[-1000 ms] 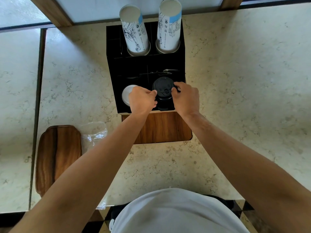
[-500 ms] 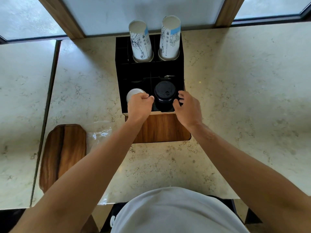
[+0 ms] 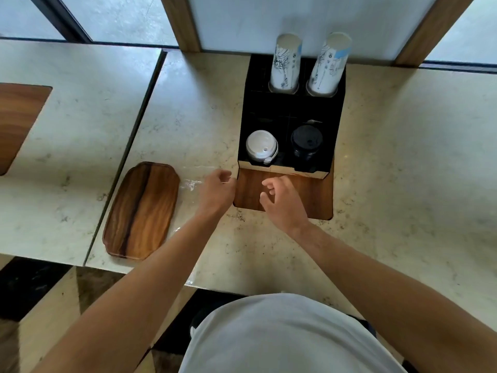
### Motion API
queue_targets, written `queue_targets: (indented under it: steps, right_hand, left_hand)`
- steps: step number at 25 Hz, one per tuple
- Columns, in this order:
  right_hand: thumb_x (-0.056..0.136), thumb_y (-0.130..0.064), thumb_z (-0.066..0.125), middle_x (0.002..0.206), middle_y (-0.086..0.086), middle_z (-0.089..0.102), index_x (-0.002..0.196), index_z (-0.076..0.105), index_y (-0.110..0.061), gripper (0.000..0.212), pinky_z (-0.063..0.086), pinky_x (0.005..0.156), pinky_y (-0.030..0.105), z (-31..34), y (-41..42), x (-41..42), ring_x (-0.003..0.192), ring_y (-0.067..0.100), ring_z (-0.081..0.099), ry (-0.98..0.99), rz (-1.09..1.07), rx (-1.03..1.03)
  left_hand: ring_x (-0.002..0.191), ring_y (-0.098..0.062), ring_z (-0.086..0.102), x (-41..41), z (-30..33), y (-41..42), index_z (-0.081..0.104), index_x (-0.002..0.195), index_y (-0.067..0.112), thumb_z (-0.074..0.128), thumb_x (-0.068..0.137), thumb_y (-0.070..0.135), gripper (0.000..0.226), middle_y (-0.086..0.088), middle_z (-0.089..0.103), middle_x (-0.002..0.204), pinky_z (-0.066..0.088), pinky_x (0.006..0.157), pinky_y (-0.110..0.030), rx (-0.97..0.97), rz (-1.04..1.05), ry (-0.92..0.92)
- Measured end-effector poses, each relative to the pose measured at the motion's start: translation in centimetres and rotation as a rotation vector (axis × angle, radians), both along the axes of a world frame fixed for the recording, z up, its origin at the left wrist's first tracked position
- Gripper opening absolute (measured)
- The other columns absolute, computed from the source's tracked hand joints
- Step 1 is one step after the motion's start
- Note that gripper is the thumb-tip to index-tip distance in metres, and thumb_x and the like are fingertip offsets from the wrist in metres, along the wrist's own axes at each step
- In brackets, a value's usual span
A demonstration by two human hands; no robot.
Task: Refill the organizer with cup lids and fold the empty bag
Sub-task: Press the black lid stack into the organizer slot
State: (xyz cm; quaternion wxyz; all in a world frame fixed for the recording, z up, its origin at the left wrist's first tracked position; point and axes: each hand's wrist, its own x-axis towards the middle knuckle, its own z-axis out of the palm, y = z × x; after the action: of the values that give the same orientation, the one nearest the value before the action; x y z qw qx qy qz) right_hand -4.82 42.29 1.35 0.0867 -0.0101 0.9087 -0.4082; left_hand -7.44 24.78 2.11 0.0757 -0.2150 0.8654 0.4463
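Note:
The black organizer [image 3: 291, 111] stands at the back of the marble counter. Its front right slot holds a stack of black lids [image 3: 306, 141], and its front left slot holds a stack of white lids [image 3: 261, 147]. Two paper cup stacks [image 3: 286, 63] rise from its rear slots. The clear empty bag [image 3: 192, 181] lies flat on the counter, left of the organizer, partly hidden by my left hand [image 3: 217, 191], which hovers over it with curled fingers and holds nothing. My right hand [image 3: 282, 201] hangs open in front of the organizer, fingers spread and empty.
A wooden tray [image 3: 141, 210] lies left of the bag near the counter's front edge. A wooden inset panel [image 3: 314, 197] sits in front of the organizer. A seam [image 3: 129, 146] splits the counter from its left section. Window frames run along the back.
Both hands have let go of the black lid stack and pulled back toward me. The left hand has moved left over the bag. The view has swung left.

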Motion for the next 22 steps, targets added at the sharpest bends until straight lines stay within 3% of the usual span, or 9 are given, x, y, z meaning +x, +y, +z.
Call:
queue_targets:
  steps: [3, 7, 10, 12, 13, 15, 18, 20, 22]
  right_hand:
    - [0.098, -0.023, 0.061, 0.124, 0.003, 0.060, 0.127, 0.064, -0.014, 0.030, 0.043, 0.088, 0.017, -1.2, -3.1, 0.7, 0.103, 0.008, 0.056, -0.096, 0.087, 0.012]
    - [0.093, -0.023, 0.059, 0.120, 0.005, 0.063, 0.124, 0.065, -0.013, 0.033, 0.053, 0.092, 0.033, -2.5, -6.7, 1.2, 0.104, 0.018, 0.062, -0.299, 0.143, -0.009]
    - [0.088, -0.025, 0.058, 0.103, 0.009, 0.071, 0.111, 0.068, -0.010, 0.029, 0.059, 0.083, 0.038, -3.5, -9.5, 1.4, 0.094, 0.021, 0.066, -0.466, 0.062, -0.054]
    - [0.083, -0.022, 0.059, 0.081, 0.019, 0.067, 0.091, 0.069, -0.005, 0.022, 0.055, 0.064, 0.037, -3.9, -11.0, 1.6, 0.075, 0.020, 0.063, -0.554, -0.023, -0.136]
    - [0.082, -0.019, 0.059, 0.069, 0.016, 0.061, 0.077, 0.065, -0.008, 0.014, 0.052, 0.060, 0.038, -4.2, -11.6, 1.8, 0.069, 0.021, 0.060, -0.586, -0.061, -0.191]
    - [0.084, -0.014, 0.062, 0.055, 0.002, 0.056, 0.061, 0.060, -0.013, 0.022, 0.051, 0.062, 0.042, -5.0, -12.3, 1.8, 0.063, 0.024, 0.059, -0.640, -0.119, -0.281]
    - [0.087, -0.013, 0.069, 0.058, 0.000, 0.062, 0.087, 0.071, -0.001, 0.012, 0.054, 0.065, 0.038, -5.7, -13.3, 1.9, 0.060, 0.021, 0.060, -0.683, -0.149, -0.351]
    - [0.089, -0.014, 0.075, 0.073, 0.003, 0.069, 0.112, 0.064, -0.006, 0.026, 0.060, 0.067, 0.038, -6.0, -13.8, 2.0, 0.061, 0.019, 0.064, -0.735, -0.167, -0.409]
    - [0.089, -0.017, 0.078, 0.084, 0.007, 0.070, 0.117, 0.059, -0.010, 0.034, 0.064, 0.077, 0.043, -6.3, -14.1, 2.0, 0.067, 0.020, 0.068, -0.746, -0.200, -0.396]
  left_hand:
    - [0.096, -0.011, 0.062, 2.4, -0.4, -3.4, 0.069, 0.122, 0.015, 0.063, 0.093, 0.025, 0.031, 0.007, 0.066, 0.105, 0.046, 0.074, -0.019, -0.033, 0.093, -0.015]
    - [0.090, -0.015, 0.066, 5.4, -0.9, -7.4, 0.072, 0.116, 0.013, 0.064, 0.090, 0.021, 0.029, 0.002, 0.070, 0.100, 0.047, 0.075, -0.027, -0.077, 0.216, -0.036]
    - [0.090, -0.014, 0.062, 7.4, -2.0, -9.8, 0.070, 0.121, 0.011, 0.061, 0.092, 0.018, 0.031, -0.004, 0.072, 0.109, 0.045, 0.076, -0.027, -0.142, 0.231, -0.082]
    - [0.097, -0.017, 0.064, 8.1, -2.8, -10.6, 0.068, 0.126, 0.009, 0.059, 0.093, 0.016, 0.035, -0.007, 0.072, 0.116, 0.046, 0.080, -0.028, -0.146, 0.232, -0.109]
    - [0.103, -0.020, 0.065, 8.3, -3.2, -10.8, 0.067, 0.128, 0.008, 0.058, 0.093, 0.015, 0.037, -0.009, 0.071, 0.119, 0.049, 0.084, -0.029, -0.144, 0.229, -0.120]
    - [0.113, -0.026, 0.065, 8.7, -3.9, -11.0, 0.064, 0.132, 0.008, 0.057, 0.093, 0.014, 0.040, -0.012, 0.070, 0.125, 0.052, 0.095, -0.035, -0.146, 0.207, -0.152]
    - [0.115, -0.027, 0.065, 9.1, -4.7, -11.1, 0.063, 0.133, 0.008, 0.057, 0.093, 0.014, 0.041, -0.012, 0.070, 0.125, 0.053, 0.098, -0.041, -0.127, 0.183, -0.179]
    - [0.111, -0.024, 0.066, 9.2, -5.0, -11.2, 0.064, 0.131, 0.010, 0.058, 0.093, 0.015, 0.040, -0.009, 0.071, 0.122, 0.054, 0.094, -0.038, -0.099, 0.198, -0.185]
    - [0.105, -0.020, 0.066, 9.1, -5.2, -11.2, 0.066, 0.129, 0.013, 0.059, 0.092, 0.016, 0.038, -0.004, 0.072, 0.115, 0.054, 0.090, -0.035, -0.041, 0.226, -0.202]
